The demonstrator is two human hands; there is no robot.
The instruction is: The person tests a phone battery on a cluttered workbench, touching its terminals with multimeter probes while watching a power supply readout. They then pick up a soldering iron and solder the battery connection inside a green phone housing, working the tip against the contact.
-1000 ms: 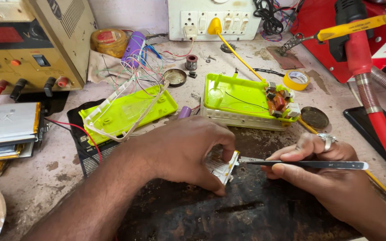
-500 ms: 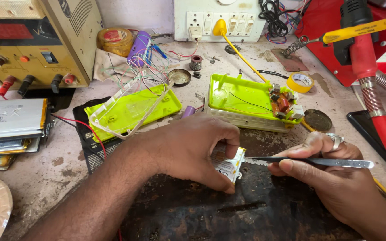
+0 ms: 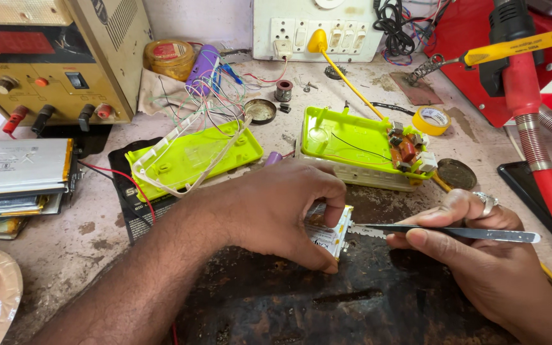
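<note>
Battery pack (image 3: pixel 330 235): small, flat, white-wrapped with a yellowish edge; I pinch it on its edge between my thumb and fingers, low in the middle of the frame, over the dark mat.
Tweezers (image 3: pixel 455 232): slim, silvery metal; I hold them level, right of centre, tips touching the pack's right edge.
</note>
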